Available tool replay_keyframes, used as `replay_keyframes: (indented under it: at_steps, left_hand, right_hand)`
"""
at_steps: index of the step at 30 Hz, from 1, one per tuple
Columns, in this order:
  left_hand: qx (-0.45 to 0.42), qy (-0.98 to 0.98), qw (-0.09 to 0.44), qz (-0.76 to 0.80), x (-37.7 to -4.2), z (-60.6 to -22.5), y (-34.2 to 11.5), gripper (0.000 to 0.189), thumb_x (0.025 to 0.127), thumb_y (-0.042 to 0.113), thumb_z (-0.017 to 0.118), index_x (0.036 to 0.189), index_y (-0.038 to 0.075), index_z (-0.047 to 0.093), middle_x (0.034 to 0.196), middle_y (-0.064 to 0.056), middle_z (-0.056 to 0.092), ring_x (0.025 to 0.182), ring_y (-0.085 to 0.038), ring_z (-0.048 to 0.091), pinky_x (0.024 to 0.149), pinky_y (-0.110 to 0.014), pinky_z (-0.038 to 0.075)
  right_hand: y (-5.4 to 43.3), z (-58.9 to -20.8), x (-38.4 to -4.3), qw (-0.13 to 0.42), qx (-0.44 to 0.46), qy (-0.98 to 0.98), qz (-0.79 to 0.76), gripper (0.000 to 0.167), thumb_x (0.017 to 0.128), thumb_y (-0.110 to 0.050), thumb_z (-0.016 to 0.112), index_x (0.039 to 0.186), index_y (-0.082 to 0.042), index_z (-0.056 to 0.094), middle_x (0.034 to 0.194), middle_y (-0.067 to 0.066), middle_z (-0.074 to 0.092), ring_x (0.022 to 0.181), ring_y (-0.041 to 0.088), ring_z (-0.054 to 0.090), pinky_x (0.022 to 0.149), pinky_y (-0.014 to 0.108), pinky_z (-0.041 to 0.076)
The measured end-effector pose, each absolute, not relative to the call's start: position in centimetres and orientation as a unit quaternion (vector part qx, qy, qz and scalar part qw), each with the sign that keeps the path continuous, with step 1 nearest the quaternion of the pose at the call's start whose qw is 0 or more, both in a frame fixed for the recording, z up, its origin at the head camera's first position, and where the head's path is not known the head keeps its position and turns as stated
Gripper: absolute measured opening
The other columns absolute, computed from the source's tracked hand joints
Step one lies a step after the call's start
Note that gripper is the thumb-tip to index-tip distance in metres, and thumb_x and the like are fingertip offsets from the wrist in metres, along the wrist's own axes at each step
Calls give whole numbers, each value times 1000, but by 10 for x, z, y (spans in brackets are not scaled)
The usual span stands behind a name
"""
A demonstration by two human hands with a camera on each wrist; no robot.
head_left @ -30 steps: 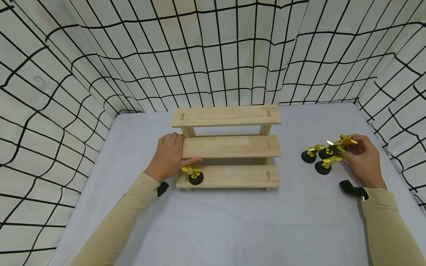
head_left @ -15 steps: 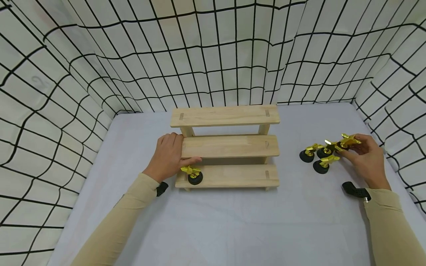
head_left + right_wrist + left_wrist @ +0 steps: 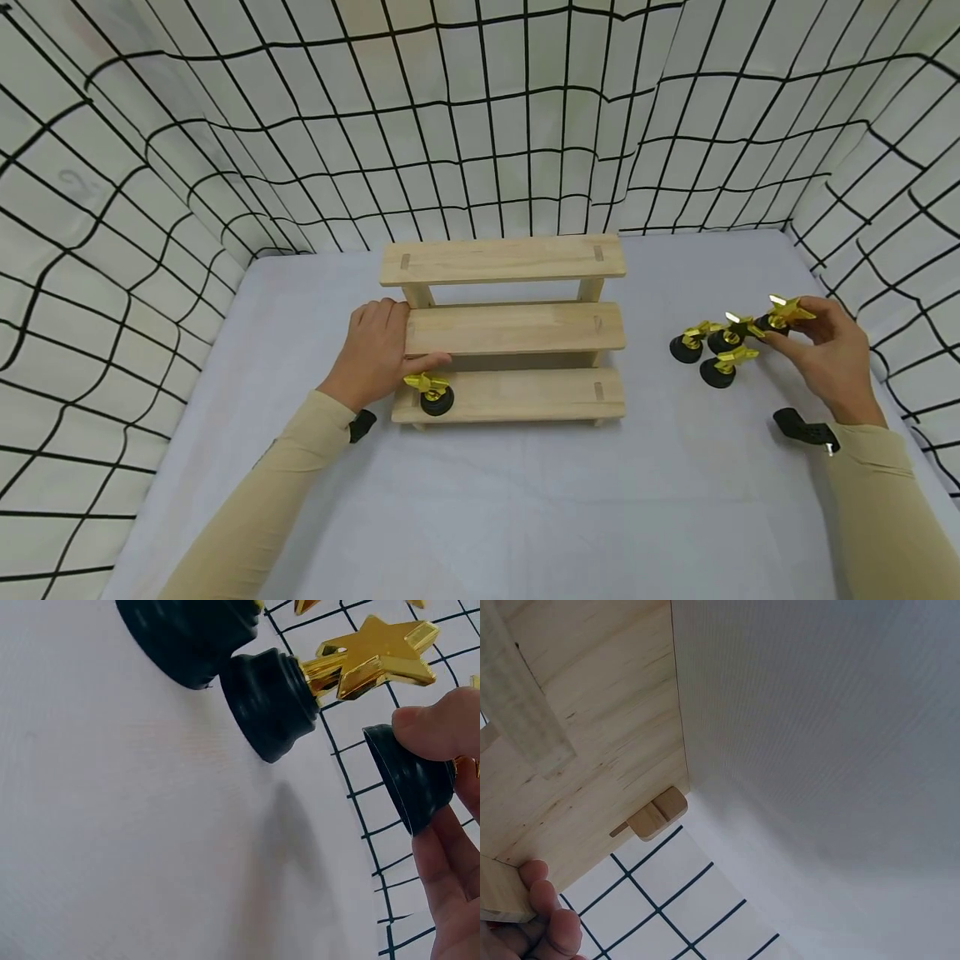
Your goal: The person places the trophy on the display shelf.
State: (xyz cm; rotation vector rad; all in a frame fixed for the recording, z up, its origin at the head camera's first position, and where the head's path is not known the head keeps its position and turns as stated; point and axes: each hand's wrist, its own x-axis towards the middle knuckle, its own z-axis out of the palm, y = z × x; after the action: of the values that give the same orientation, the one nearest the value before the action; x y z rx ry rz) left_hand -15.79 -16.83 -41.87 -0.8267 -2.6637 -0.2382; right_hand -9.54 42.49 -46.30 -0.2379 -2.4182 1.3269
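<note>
My left hand [image 3: 371, 350] grips the left end of the middle step of a three-step wooden display stand [image 3: 517, 329]. In the left wrist view its fingertips [image 3: 557, 930] curl round the wood. A small gold star trophy [image 3: 431, 390] with a black round base stands at the left end of the bottom step. On the right, my right hand [image 3: 843, 362] holds another star trophy [image 3: 787, 312]. Thumb and fingers pinch its black base [image 3: 409, 780], which is tilted and off the table in the right wrist view. Beside it stand three more trophies [image 3: 727, 367].
A white cloth [image 3: 525, 508] covers the table. Black wire grid panels [image 3: 480, 125] rise behind the stand and along both sides, the right one close to my right hand. A black strap device [image 3: 806, 429] sits on my right wrist.
My right hand has shifted slightly right, drawing its trophy away from the group of three. My left hand keeps its grip on the stand. The whole view has drifted a little.
</note>
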Motion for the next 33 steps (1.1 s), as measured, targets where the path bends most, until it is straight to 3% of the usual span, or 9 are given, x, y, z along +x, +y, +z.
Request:
replay_keyframes:
  at_steps: [8, 17, 33]
  left_hand:
    - [-295, -935, 178, -81, -159, -419, -170, 82, 78, 70, 75, 108, -3, 54, 92, -16, 55, 92, -34, 54, 90, -50, 42]
    - [-293, -936, 177, -87, -159, -420, -170, 81, 76, 65, 80, 110, -4, 55, 92, -16, 55, 92, -33, 54, 92, -51, 42]
    - [-297, -932, 186, -89, -159, -421, -169, 83, 79, 72, 74, 107, -4, 54, 91, -17, 55, 91, -35, 54, 90, -51, 41]
  right_hand:
    - [422, -451, -90, 179, -84, -875, 442, 56, 86, 0, 81, 128, -27, 56, 115, -31, 52, 102, -13, 54, 92, -3, 40]
    - [423, -441, -85, 182, -84, -871, 449, 58, 86, 1, 81, 127, -31, 55, 114, -30, 54, 101, -13, 55, 92, -3, 40]
    - [418, -426, -81, 191, -69, -871, 447, 61, 81, 7, 83, 126, -25, 59, 112, -27, 56, 100, -12, 57, 92, -3, 41]
